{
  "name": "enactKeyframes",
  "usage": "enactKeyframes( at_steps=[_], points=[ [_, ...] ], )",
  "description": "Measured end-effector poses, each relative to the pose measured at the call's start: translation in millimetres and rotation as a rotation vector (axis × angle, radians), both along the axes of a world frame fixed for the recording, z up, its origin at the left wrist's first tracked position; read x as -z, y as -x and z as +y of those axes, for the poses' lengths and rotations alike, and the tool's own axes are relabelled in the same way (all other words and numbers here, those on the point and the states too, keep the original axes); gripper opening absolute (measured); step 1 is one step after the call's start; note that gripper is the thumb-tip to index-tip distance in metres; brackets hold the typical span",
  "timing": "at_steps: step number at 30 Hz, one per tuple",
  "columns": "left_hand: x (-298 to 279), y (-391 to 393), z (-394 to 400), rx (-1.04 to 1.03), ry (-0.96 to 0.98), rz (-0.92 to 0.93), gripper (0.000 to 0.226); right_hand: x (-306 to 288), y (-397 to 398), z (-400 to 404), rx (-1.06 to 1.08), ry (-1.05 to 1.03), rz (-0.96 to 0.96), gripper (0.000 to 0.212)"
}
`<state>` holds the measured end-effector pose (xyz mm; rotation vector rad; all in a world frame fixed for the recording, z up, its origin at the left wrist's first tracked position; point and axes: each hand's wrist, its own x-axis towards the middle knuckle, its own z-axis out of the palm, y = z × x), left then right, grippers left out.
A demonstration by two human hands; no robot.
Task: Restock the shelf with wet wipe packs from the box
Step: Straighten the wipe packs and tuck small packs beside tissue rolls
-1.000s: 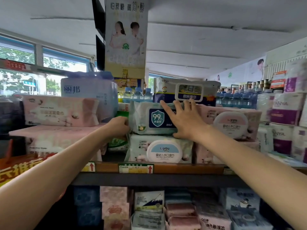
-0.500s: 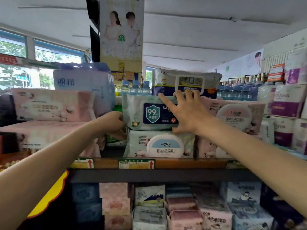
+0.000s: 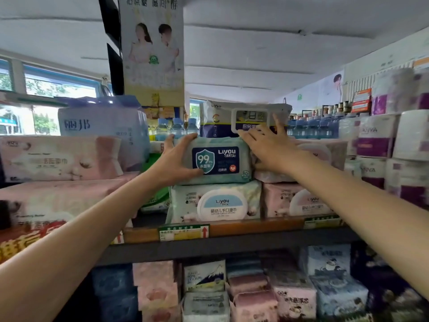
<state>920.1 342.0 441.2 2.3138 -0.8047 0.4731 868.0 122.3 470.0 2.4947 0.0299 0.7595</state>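
Note:
A green wet wipe pack with a blue "99" shield label (image 3: 218,160) lies on top of a white Liyou wipe pack (image 3: 218,202) on the top shelf (image 3: 255,230). My left hand (image 3: 176,160) grips the green pack's left end, thumb over its top edge. My right hand (image 3: 267,145) lies with straight fingers against the pack's upper right corner, fingertips touching the white-lidded kitchen wipe pack (image 3: 246,119) stacked above. Pink Liyou packs (image 3: 299,201) stand to the right. The box is out of view.
Large pink tissue packs (image 3: 60,156) and a blue bundle (image 3: 102,122) fill the left. Toilet roll packs (image 3: 380,145) stand at the right. Water bottles (image 3: 176,127) line up behind. Tissue packs (image 3: 204,280) fill the lower shelf. A poster (image 3: 153,49) hangs above.
My left hand came from behind the pack's left side onto its left end and now grips it. My right hand slid off the label up to the right corner.

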Motion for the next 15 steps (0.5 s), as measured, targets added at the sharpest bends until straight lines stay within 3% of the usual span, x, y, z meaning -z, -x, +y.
enactKeyframes(
  at_steps=[3,5,8,12,15],
  points=[
    [2,0,0,-0.113,-0.014,-0.068,0.085,0,-1,-4,-0.049,-0.053,0.026,0.087],
    [1,6,-6,-0.188,0.051,-0.265,0.078,-7,7,-11,-0.099,-0.143,-0.003,0.088],
    [-5,25,-37,-0.114,0.052,-0.553,0.068,-23,27,-34,-0.192,-0.339,-0.148,0.077],
    [0,39,-94,-0.012,-0.183,-0.779,0.078,-27,49,-88,-0.193,-0.437,-0.175,0.089],
    [9,29,-120,-0.119,-0.42,-0.753,0.099,-10,61,-134,-0.179,-0.457,-0.013,0.111]
  ],
)
